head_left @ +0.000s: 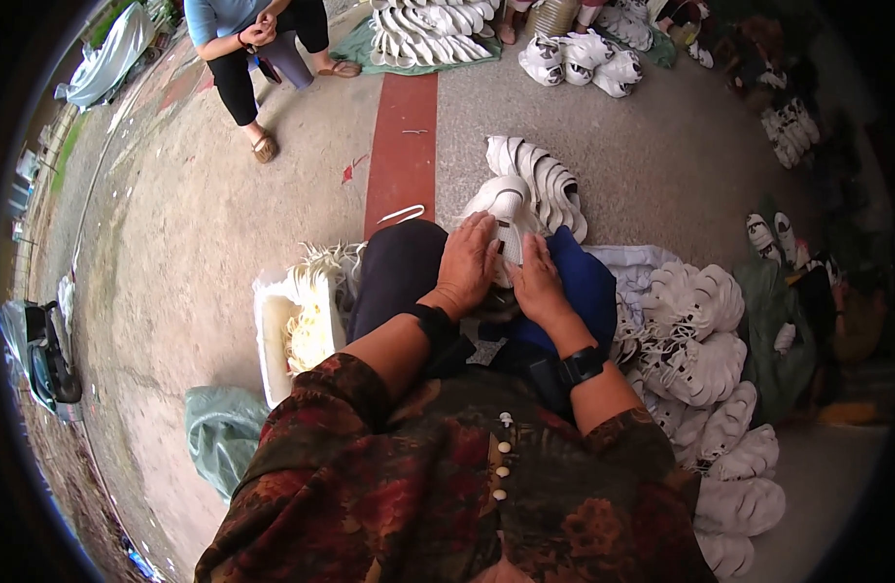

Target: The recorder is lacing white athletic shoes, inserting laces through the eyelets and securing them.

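A white shoe [503,202] rests on my lap, toe pointing away from me. My left hand [470,262] lies over its near left side with the fingers curled on it. My right hand [540,277] presses on its near right side, beside a blue cloth [585,282] on my right knee. Both hands grip the shoe together. Its heel end is hidden under my hands.
A row of white shoes [545,175] lies on the concrete just beyond the lap. Stacked white shoes [705,335] fill the right side. A white box of pale laces [297,325] stands at my left. A seated person [258,44] is at the far left, with more shoe piles [579,58] behind.
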Motion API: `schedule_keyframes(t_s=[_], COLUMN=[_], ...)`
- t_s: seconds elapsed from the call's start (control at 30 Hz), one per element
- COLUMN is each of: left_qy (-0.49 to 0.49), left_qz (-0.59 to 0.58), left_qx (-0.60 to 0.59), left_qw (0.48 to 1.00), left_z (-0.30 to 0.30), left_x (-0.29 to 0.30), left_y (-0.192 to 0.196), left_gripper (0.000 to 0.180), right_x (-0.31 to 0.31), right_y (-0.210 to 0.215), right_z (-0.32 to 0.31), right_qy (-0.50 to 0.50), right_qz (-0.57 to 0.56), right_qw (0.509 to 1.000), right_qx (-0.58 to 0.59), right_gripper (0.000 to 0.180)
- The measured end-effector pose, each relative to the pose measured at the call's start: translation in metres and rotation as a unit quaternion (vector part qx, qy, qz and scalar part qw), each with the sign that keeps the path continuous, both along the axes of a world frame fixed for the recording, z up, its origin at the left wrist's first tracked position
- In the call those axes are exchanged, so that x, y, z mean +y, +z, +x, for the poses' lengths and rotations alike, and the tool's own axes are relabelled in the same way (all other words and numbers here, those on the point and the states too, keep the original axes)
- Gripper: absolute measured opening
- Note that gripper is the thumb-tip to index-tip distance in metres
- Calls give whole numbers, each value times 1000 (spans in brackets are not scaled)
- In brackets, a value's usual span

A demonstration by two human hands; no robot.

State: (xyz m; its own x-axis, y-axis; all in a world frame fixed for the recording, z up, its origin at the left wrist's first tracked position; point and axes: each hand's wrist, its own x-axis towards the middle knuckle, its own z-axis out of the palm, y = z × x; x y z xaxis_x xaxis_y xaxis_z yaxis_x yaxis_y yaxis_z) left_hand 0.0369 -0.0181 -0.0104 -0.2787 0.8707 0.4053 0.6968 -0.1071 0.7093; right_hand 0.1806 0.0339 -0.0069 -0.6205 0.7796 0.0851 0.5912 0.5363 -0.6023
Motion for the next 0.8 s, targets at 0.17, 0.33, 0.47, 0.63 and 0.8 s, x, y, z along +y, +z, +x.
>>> schedule_keyframes(t_s=[0.17, 0.33, 0.47, 0.63, 0.8], left_qy=[-24, 115, 280, 365, 344], left_qz=[22, 42, -161, -358, -407], left_qx=[-126, -300, -240, -164, -152], left_qw=[991, 946, 915, 844, 833], left_z=[-11, -81, -169, -192, -195], left_x=[-17, -41, -107, -217, -222], left_y=[10, -4, -94, -199, -212], left_gripper=[34, 27, 23, 36, 48], right_x=[-14, 6, 18, 15, 22], right_y=[36, 21, 5, 10, 14], right_z=[-4, 49, 81, 72, 62], right_qy=[4, -90, -121, -164, -162], right_qz=[93, 29, -9, -3, 0], right_qw=[984, 995, 992, 986, 986], right_qx=[-151, 39, 24, 4, -35], right_gripper=[49, 37, 35, 36, 36])
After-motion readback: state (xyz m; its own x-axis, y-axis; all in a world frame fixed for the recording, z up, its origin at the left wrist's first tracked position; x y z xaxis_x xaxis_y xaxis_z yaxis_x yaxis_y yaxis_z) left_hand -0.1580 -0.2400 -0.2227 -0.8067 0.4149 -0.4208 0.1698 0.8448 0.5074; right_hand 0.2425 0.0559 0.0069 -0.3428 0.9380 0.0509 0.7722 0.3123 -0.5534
